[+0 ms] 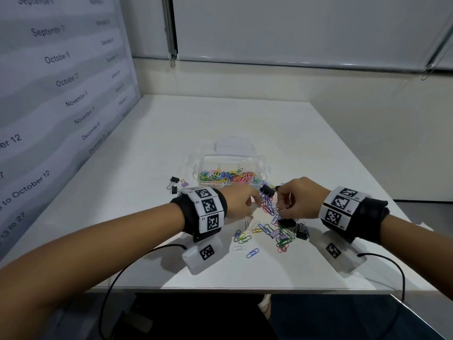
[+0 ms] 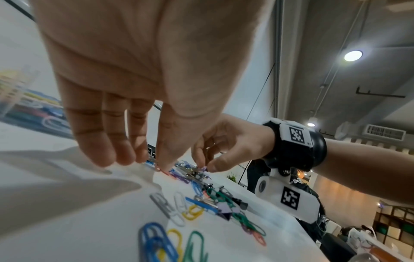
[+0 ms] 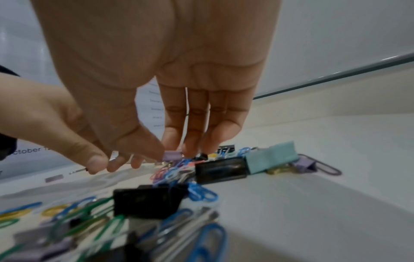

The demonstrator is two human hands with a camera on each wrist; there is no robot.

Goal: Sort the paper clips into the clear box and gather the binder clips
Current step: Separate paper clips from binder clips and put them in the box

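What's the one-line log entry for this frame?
left hand: pinching clip wire in pile | right hand: pinching small purple binder clip | clear box: open, partly filled | table: mixed clips remain

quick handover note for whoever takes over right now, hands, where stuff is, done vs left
Left hand: fingers pinching a metal piece in the mixed pile.
Right hand: fingers pinching a small purple binder clip at the pile.
Clear box: open, already holds many coloured paper clips.
Gathered binder clips: a few lie left of the box.
Left: loose paper clips and black, teal and purple binder clips in the pile.
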